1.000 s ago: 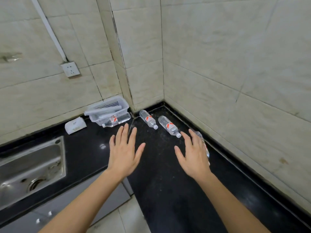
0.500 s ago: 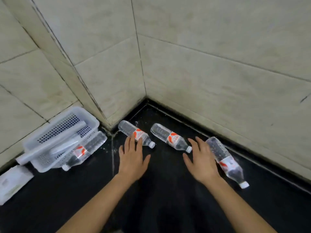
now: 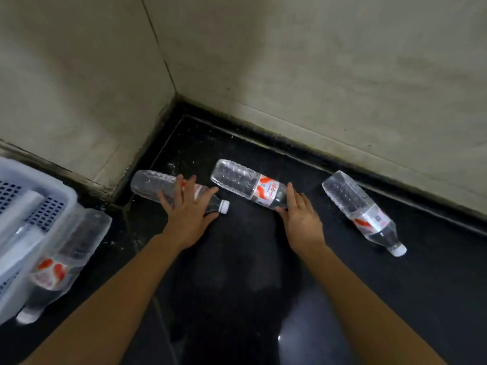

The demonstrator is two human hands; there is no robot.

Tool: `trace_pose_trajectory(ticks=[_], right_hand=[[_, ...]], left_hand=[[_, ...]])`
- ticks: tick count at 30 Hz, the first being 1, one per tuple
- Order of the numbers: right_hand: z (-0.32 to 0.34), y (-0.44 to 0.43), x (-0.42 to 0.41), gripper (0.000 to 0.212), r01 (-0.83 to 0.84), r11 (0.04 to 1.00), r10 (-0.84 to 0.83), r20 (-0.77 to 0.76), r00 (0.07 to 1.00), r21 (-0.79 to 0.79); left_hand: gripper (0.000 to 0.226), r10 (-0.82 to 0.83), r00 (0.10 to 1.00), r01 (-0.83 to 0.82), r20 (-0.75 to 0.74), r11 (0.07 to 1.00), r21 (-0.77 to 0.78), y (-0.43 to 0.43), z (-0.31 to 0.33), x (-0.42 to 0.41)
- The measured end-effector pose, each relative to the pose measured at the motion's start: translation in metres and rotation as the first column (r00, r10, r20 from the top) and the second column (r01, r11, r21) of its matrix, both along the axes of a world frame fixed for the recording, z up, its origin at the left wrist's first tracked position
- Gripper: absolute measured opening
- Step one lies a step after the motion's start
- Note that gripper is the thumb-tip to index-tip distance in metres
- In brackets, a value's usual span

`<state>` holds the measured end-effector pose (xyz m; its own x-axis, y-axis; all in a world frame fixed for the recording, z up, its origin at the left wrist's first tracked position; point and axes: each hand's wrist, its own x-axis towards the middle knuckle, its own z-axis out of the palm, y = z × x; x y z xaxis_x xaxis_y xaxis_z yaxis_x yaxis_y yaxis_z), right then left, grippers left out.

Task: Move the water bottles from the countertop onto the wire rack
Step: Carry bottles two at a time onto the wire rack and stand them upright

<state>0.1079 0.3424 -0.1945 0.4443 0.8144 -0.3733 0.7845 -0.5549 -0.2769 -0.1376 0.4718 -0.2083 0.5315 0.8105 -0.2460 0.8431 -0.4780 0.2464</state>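
Observation:
Three clear water bottles with red-and-white labels lie on their sides on the black countertop (image 3: pixel 237 299) near the wall corner. My left hand (image 3: pixel 188 214) rests on the left bottle (image 3: pixel 149 184), fingers spread straight over its label and thumb by the neck. My right hand (image 3: pixel 301 219) touches the neck end of the middle bottle (image 3: pixel 242 180); its fingers lie over the neck and hide the cap, with the thumb on the near side. The right bottle (image 3: pixel 358 209) lies apart from both hands, cap toward me. No wire rack is in view.
A white perforated plastic basket (image 3: pixel 52 204) stands at the left edge with white things inside. A fourth bottle (image 3: pixel 68 248), blurred, lies against its near side. Tiled walls close off the counter at the back and right.
The view has dropped closer to the corner. Both hands have reached forward from hovering short of the bottles and now touch the left and middle bottles.

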Motion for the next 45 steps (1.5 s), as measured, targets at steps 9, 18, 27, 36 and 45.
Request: trace_pose_trajectory(ticks=[9,18,27,36,45], right_hand=[[-0.005,0.007,0.008,0.087,-0.013,1.000,0.012,0.103,0.995,0.002],[0.033,-0.106,0.007,0.064,0.207,0.966,-0.147,-0.332,0.932,0.153],[0.123,-0.156,0.059,0.032,0.382,0.750,-0.137,-0.438,0.888,0.540],[0.147,-0.159,0.051,0.042,0.171,0.842,-0.017,-0.291,0.956,0.512],[0.141,-0.191,0.039,0.038,0.313,0.833,-0.128,-0.392,0.911,0.456]], left_hand=[[0.056,0.006,0.999,-0.010,0.054,0.996,0.085,0.002,-0.003,0.004],[0.049,-0.058,0.972,0.074,-0.227,0.995,0.065,-0.014,0.030,0.023],[0.051,0.211,0.901,-0.103,0.380,0.953,-0.285,-0.059,0.108,0.021],[0.024,0.517,0.577,0.093,0.633,0.728,-0.679,-0.105,0.157,0.049],[0.042,0.210,0.850,0.135,0.484,0.799,-0.585,-0.138,0.146,0.067]])
